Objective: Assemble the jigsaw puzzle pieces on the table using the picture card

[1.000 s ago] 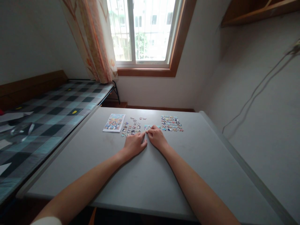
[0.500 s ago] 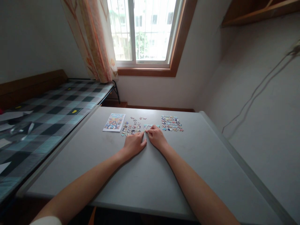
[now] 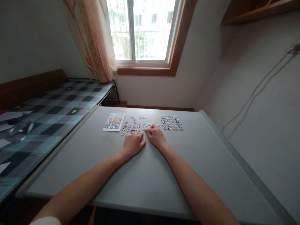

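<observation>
My right hand (image 3: 156, 136) reaches to the lower left edge of a partly joined jigsaw puzzle (image 3: 151, 125), its fingertips on a small puzzle piece there. The hand covers the puzzle's lower part. Just left of it, my left hand (image 3: 133, 143) rests on the table, its thumb apart from the bent fingers and nothing visible in it. Loose puzzle pieces (image 3: 132, 127) lie beyond the left hand. Another group of loose pieces (image 3: 172, 122) is spread to the right of the joined part. A printed reference picture (image 3: 114, 122) lies flat at the left.
The grey-white table (image 3: 145, 181) extends under both forearms. At the left stands a bed with a checked cover (image 3: 79, 97), papers (image 3: 14, 116) lying on it. A window (image 3: 142, 34) and a curtain (image 3: 96, 40) are ahead. A cable (image 3: 253, 93) hangs along the right wall.
The right fingertips have shifted slightly away from the left fingertips, toward the joined puzzle's lower left edge. My left hand stays almost where it was.
</observation>
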The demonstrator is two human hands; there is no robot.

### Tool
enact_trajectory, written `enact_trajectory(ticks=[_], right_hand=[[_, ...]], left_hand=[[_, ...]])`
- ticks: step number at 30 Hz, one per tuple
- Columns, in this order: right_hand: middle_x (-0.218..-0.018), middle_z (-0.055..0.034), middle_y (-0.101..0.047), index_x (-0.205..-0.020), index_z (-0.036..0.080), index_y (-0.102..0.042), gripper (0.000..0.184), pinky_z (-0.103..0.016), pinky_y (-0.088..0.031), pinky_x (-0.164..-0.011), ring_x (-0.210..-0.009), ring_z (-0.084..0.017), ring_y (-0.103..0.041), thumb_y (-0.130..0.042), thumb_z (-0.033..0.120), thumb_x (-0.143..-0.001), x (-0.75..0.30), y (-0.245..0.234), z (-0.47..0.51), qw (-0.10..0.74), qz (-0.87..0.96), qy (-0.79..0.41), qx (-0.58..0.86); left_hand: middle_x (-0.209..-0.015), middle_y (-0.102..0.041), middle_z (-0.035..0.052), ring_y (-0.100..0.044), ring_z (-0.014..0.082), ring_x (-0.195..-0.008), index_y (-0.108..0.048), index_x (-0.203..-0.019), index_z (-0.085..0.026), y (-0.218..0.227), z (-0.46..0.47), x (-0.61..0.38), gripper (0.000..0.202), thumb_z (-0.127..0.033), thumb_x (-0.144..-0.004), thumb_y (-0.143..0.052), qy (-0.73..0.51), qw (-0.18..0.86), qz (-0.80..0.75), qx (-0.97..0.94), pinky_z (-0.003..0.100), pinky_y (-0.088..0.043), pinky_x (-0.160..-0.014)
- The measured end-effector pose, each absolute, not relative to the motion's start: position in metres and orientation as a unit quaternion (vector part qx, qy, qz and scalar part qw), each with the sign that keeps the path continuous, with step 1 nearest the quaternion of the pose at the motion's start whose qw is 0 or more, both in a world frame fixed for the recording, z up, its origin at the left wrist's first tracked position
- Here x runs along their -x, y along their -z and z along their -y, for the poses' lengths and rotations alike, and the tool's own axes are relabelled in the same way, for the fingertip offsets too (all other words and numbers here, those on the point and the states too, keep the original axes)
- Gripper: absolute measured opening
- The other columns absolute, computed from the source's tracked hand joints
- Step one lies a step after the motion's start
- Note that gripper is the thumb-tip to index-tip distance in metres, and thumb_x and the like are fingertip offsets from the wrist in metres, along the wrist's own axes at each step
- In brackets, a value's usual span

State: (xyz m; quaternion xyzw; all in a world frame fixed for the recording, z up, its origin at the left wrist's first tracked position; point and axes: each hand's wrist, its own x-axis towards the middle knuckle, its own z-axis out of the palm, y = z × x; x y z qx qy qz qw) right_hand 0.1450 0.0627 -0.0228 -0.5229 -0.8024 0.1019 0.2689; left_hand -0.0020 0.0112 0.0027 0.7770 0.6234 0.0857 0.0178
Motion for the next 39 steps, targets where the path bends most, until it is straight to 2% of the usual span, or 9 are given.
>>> enact_trajectory(ticks=[8,16,26,32,39], right_hand=[[-0.087,-0.0047,-0.056,-0.11,0.023,-0.066,0.037,-0.023,-0.04,-0.082,-0.083,-0.015,-0.054,-0.047,0.01,-0.081,-0.1458,0.0206,-0.059,0.269,0.806,-0.093,0.519],[-0.084,-0.0043,-0.054,-0.102,0.025,-0.07,0.031,-0.023,-0.04,-0.079,-0.08,-0.015,-0.053,-0.048,0.013,-0.083,-0.1451,0.0195,-0.0585,0.253,0.813,-0.081,0.519],[-0.086,-0.0047,-0.053,-0.104,0.026,-0.069,0.031,-0.024,-0.04,-0.077,-0.077,-0.014,-0.052,-0.048,0.015,-0.084,-0.145,0.0217,-0.0595,0.258,0.809,-0.074,0.523],[-0.086,-0.0051,-0.054,-0.101,0.024,-0.07,0.03,-0.024,-0.041,-0.081,-0.079,-0.014,-0.053,-0.048,0.013,-0.083,-0.1459,0.0205,-0.0591,0.261,0.807,-0.087,0.523],[-0.094,-0.0061,-0.055,-0.109,0.022,-0.066,0.034,-0.024,-0.041,-0.083,-0.084,-0.015,-0.054,-0.048,0.012,-0.081,-0.1458,0.0213,-0.0586,0.278,0.802,-0.083,0.522]], left_hand=[[-0.092,-0.067,0.0047,-0.062,0.0184,-0.08,-0.06,-0.098,-0.023,-0.0038,-0.0111,0.0028,0.03,-0.041,-0.087,-0.039,-0.09,0.026,-0.622,-0.777,0.027,-0.041,-0.069],[-0.094,-0.067,0.0048,-0.062,0.0187,-0.082,-0.06,-0.103,-0.024,-0.0032,-0.0115,0.0021,0.031,-0.041,-0.087,-0.039,-0.09,0.027,-0.62,-0.779,0.027,-0.041,-0.07],[-0.093,-0.067,0.0054,-0.062,0.0188,-0.081,-0.059,-0.097,-0.022,-0.0037,-0.0114,0.0019,0.03,-0.042,-0.087,-0.039,-0.084,0.028,-0.622,-0.778,0.027,-0.04,-0.069],[-0.094,-0.067,0.0049,-0.062,0.0186,-0.081,-0.06,-0.1,-0.023,-0.0062,-0.0104,0.0016,0.029,-0.04,-0.087,-0.04,-0.089,0.027,-0.621,-0.778,0.027,-0.041,-0.07],[-0.093,-0.068,0.0054,-0.062,0.0188,-0.079,-0.061,-0.101,-0.024,-0.0026,-0.0119,0.0031,0.031,-0.041,-0.087,-0.039,-0.092,0.023,-0.618,-0.78,0.027,-0.041,-0.069]])
